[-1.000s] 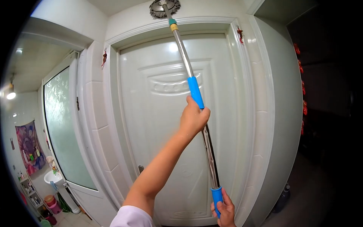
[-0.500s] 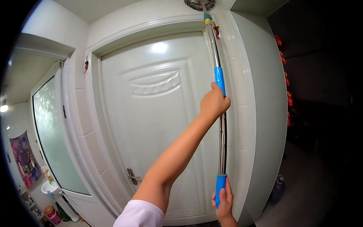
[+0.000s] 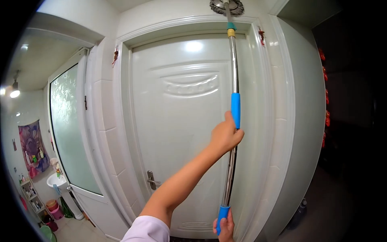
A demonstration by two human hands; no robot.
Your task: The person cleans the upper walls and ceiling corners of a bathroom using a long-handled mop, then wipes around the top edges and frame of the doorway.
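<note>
A long-handled mop (image 3: 235,66) with a metal pole and blue grips stands nearly upright in front of me. Its round head with grey fringe (image 3: 238,9) is at the wall just above the door frame, partly cut off by the top of the view. My left hand (image 3: 226,135) wraps around the pole at the lower end of the upper blue grip (image 3: 236,105). Lower down, my right hand (image 3: 227,228) closes around the bottom blue grip (image 3: 223,213). Behind the pole is a closed white door (image 3: 177,133) with a metal handle (image 3: 151,180).
To the left, a frosted glass door (image 3: 72,133) stands beside a washroom with a sink (image 3: 56,180), a small shelf (image 3: 32,195) and buckets (image 3: 55,209). Red ornaments hang on both sides of the door frame (image 3: 189,20). A grey panel (image 3: 302,113) borders a dark area at right.
The mop head has moved left along the wall above the door frame, away from its right corner. Both hands have shifted left with the pole, and my view has turned slightly left.
</note>
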